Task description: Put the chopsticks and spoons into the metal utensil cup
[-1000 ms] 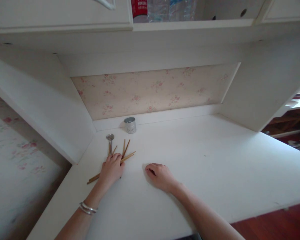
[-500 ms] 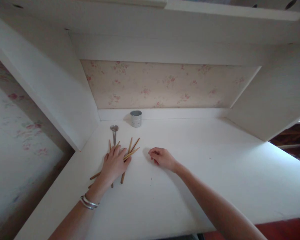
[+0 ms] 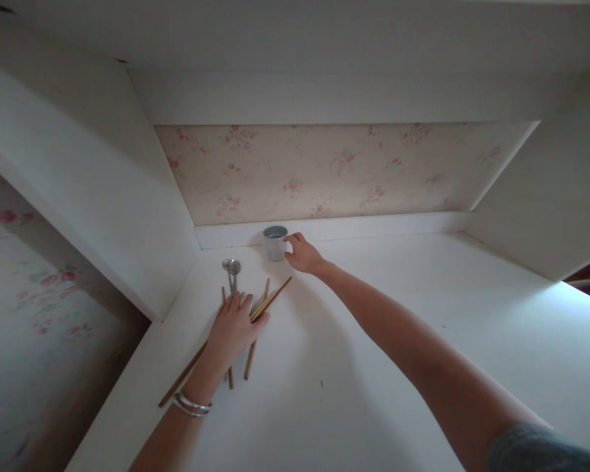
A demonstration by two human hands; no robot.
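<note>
Wooden chopsticks [image 3: 280,290] lie crossed on the white tabletop at the left, fanning out around my left hand [image 3: 236,326]. That hand is closed over the bundle, with chopsticks passing between thumb and fingers; the palm hides their middles. Two metal spoons [image 3: 235,267] point away from me, their bowls beyond my fingertips and their lower handles under the hand. At the back stands an upright grey metal cup [image 3: 275,246] with small holes low in its wall. My right hand [image 3: 301,254] is at the cup's right side, thumb and fingers apart; I cannot tell whether they touch it.
A white side panel [image 3: 162,216] rises left of the chopsticks, and a low back ledge [image 3: 373,227] runs behind the cup. An overhead shelf [image 3: 324,59] spans the top. A tiny dark speck [image 3: 322,383] lies on the tabletop [image 3: 383,393].
My right hand has moved from the middle of the tabletop forward to the cup. Beneath my left hand the chopsticks have shifted, and a second spoon bowl now shows.
</note>
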